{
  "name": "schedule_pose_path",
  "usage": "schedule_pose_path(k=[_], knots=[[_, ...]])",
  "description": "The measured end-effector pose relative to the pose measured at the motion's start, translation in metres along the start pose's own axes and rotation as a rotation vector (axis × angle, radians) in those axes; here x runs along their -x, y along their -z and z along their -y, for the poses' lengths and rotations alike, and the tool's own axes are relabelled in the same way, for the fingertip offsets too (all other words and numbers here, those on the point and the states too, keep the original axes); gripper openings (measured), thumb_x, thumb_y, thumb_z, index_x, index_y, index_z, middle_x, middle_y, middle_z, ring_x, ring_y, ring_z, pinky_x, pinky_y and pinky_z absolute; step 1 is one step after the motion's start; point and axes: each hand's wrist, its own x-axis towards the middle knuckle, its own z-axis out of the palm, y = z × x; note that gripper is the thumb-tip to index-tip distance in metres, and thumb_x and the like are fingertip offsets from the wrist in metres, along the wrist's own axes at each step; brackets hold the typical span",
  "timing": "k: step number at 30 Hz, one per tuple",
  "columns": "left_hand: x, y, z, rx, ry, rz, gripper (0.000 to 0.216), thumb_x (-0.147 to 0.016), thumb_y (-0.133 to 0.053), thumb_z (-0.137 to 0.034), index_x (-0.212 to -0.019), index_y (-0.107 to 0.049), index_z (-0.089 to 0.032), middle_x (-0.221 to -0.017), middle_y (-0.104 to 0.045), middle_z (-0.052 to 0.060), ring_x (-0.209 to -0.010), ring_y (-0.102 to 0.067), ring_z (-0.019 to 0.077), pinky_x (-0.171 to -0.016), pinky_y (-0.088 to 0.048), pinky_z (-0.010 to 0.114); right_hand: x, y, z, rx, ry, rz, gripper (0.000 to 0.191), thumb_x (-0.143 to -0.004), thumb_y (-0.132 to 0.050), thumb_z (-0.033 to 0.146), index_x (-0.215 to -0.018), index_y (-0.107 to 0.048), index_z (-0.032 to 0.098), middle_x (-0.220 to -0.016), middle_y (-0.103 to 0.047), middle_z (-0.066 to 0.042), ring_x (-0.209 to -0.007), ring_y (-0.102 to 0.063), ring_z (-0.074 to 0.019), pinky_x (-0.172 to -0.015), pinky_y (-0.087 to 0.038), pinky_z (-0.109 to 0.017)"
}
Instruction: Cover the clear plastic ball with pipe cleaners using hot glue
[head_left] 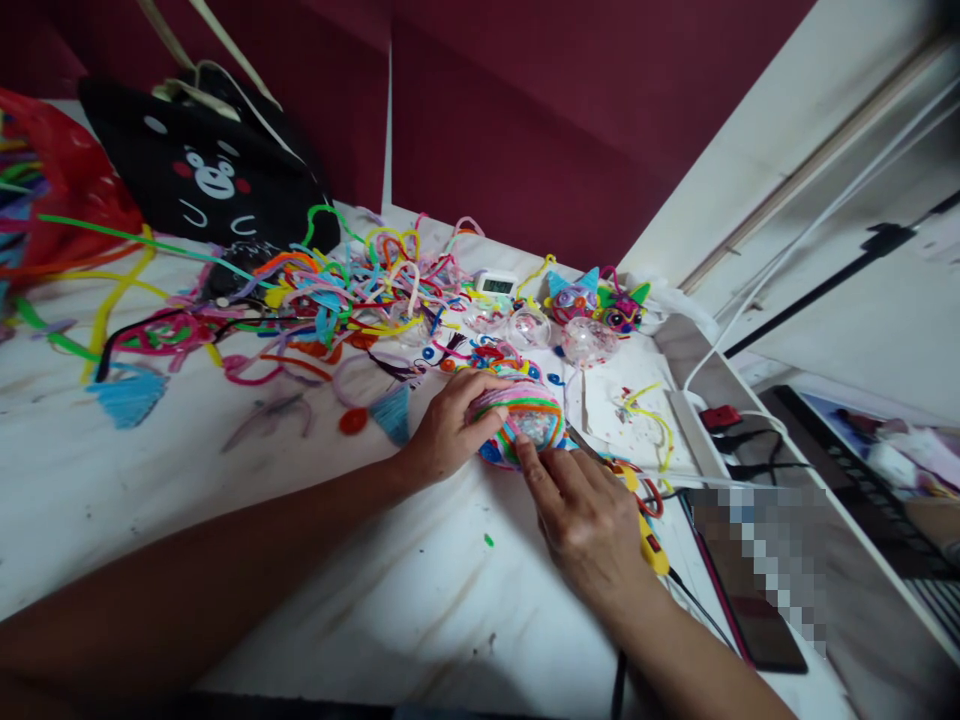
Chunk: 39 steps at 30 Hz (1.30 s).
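Note:
A clear plastic ball wrapped in bands of pink, green, orange and blue pipe cleaner is between my two hands over the marble-patterned table. My left hand closes round its left side, thumb and fingers on the pink bands. From the lower right, my right hand has its index fingertip pressed on the bands at the front, with the other fingers curled against the ball; its thumb is hidden. Just left of my left hand lies a blue pipe-cleaner triangle. Loose blue and orange buttons lie nearby.
Tangled pipe cleaners spread behind, with glasses among them. Clear balls and two eared figures stand at the back. Right are a yellow-handled glue gun, a phone and a power strip. A black bag sits back left.

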Motion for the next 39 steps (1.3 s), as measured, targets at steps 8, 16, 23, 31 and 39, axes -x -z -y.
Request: schedule_pose_path(k=[8, 16, 23, 31, 39], knots=[[-0.001, 0.001, 0.002, -0.015, -0.007, -0.002, 0.025, -0.085, -0.054, -0.020, -0.108, -0.064, -0.018, -0.110, -0.066, 0.008, -0.107, -0.061, 0.0225, -0.097, -0.048, 0.037, 0.001, -0.005, 0.001, 0.019, -0.009, -0.022, 0.036, -0.094, -0.041, 0.006, -0.127, -0.055, 0.006, -0.089, -0.063, -0.010, -0.073, -0.050, -0.0185, -0.060, -0.041, -0.032], [-0.002, -0.001, 0.003, -0.016, 0.010, 0.004, 0.023, -0.086, -0.052, -0.023, -0.106, -0.063, -0.018, -0.108, -0.065, 0.008, -0.106, -0.060, 0.0228, -0.095, -0.046, 0.039, 0.003, -0.010, -0.001, 0.006, 0.010, -0.067, 0.035, -0.095, -0.039, 0.004, -0.127, -0.054, 0.004, -0.087, -0.064, -0.009, -0.073, -0.054, -0.0177, -0.061, -0.045, -0.031], [-0.001, 0.000, 0.003, -0.042, 0.001, 0.004, 0.023, -0.086, -0.053, -0.025, -0.106, -0.063, -0.018, -0.106, -0.066, 0.007, -0.106, -0.060, 0.0226, -0.096, -0.046, 0.038, 0.004, -0.012, 0.000, -0.037, 0.003, -0.097, 0.036, -0.095, -0.036, 0.003, -0.127, -0.054, 0.004, -0.087, -0.064, -0.009, -0.074, -0.055, -0.0168, -0.061, -0.046, -0.030], [0.000, 0.001, 0.005, -0.015, 0.037, 0.023, 0.026, -0.087, -0.053, -0.026, -0.109, -0.063, -0.017, -0.110, -0.064, 0.007, -0.108, -0.059, 0.0217, -0.098, -0.045, 0.036, 0.007, -0.017, -0.001, -0.082, 0.009, -0.163, 0.030, -0.097, -0.042, 0.007, -0.123, -0.056, 0.004, -0.086, -0.065, -0.009, -0.074, -0.055, -0.0181, -0.061, -0.045, -0.031], [0.001, 0.000, 0.010, 0.016, 0.072, 0.016, 0.027, -0.088, -0.053, -0.028, -0.111, -0.063, -0.019, -0.112, -0.063, 0.006, -0.108, -0.058, 0.0215, -0.094, -0.045, 0.034, 0.005, -0.016, -0.002, -0.079, -0.009, -0.181, 0.030, -0.098, -0.040, 0.009, -0.118, -0.062, 0.005, -0.080, -0.063, -0.008, -0.069, -0.054, -0.0192, -0.055, -0.040, -0.033]])
